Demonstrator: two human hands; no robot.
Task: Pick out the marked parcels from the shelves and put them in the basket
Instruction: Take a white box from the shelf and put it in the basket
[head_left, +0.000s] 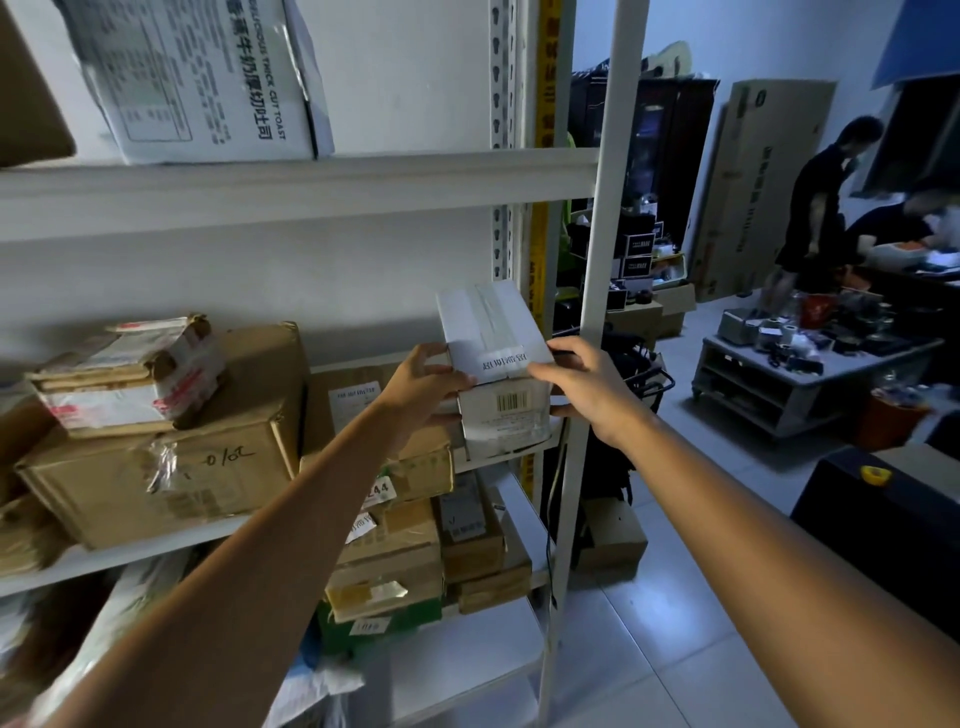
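Observation:
A small white parcel (496, 364) with a barcode label and taped top stands at the right end of the middle shelf (519, 457). My left hand (423, 382) grips its left side, thumb over the front top edge. On the other side my right hand (587, 387) holds it, thumb across the top front corner and fingers under the side. No basket is in view.
Brown cardboard boxes (171, 457) and a taped parcel (130, 374) fill the shelf to the left; more boxes (395, 561) sit on the shelf below. A white upright post (597, 260) stands beside the parcel. Two people (821, 208) work at a cluttered low table (810, 353) at right.

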